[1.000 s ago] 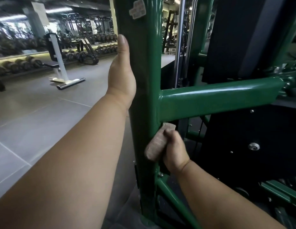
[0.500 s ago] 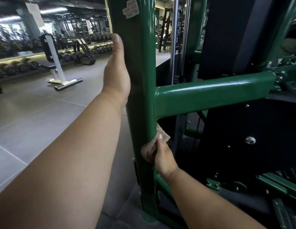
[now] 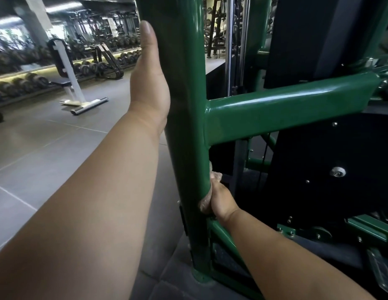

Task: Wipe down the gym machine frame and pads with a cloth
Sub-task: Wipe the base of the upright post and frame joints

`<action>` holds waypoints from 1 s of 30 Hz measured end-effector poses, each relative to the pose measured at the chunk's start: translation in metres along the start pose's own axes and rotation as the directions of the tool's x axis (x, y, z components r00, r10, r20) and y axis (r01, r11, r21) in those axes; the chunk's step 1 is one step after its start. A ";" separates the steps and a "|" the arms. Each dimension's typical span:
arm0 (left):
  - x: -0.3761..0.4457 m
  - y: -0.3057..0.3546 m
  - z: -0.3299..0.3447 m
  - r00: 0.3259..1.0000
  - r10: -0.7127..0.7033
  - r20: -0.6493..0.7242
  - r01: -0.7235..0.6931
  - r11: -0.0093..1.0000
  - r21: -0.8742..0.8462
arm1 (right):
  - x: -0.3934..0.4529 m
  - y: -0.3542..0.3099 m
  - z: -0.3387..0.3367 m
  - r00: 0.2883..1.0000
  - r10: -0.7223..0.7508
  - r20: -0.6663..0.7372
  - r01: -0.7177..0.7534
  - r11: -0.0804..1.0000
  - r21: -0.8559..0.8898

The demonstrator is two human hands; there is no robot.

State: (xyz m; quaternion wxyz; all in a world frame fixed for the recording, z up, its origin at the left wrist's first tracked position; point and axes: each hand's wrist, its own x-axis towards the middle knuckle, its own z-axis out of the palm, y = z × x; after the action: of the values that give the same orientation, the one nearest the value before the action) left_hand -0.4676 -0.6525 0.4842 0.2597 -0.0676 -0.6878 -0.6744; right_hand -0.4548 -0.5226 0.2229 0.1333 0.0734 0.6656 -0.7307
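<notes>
A grey tiled floor (image 3: 48, 148) is seen spreading away to the left of the left hand, with long racks of dumbbells (image 3: 26, 81) lined along its far side. A white-framed bench (image 3: 69, 79) stands on that floor, well apart from both hands. The view between the hands is taken up by the green upright post (image 3: 184, 105) of the machine frame, from which a green crossbar (image 3: 286, 109) runs off to the right, above the right hand. Black panels (image 3: 329, 169) studded with bolts are set behind the crossbar, and chrome guide rods (image 3: 230, 50) rise behind the post. No legible writing is seen.

The left hand (image 3: 149, 83) is laid flat against the post's left side, thumb straight and pointing up; its other fingers are hidden behind the post. The right hand (image 3: 219, 202), lower down on the post's right side, is curled round a tan cloth (image 3: 205, 201), which is pressed against the post just beneath the crossbar joint.
</notes>
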 end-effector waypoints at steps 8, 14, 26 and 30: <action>0.000 -0.003 0.007 0.996 0.039 -0.077 -0.035 0.998 0.052 | 0.011 -0.028 0.016 0.990 -0.120 -0.080 0.133 0.975 0.179; -0.002 0.000 0.009 0.993 0.065 -0.097 -0.058 0.996 0.065 | -0.019 0.019 0.016 0.984 -0.095 -0.149 0.111 0.989 0.099; -0.005 0.000 0.012 0.991 0.047 -0.124 -0.041 0.998 0.050 | -0.009 -0.009 0.013 0.964 -0.245 -0.108 0.248 0.969 0.013; -0.006 0.002 0.012 0.990 0.049 -0.136 -0.038 0.996 0.078 | 0.000 0.029 -0.007 0.997 -0.072 -0.020 0.070 0.993 -0.098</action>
State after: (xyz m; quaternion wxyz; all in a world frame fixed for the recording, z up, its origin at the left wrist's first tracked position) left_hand -0.4645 -0.6391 0.4839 0.3235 -0.0262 -0.6917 -0.6451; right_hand -0.4467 -0.5178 0.1940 0.1027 0.0519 0.7042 -0.7006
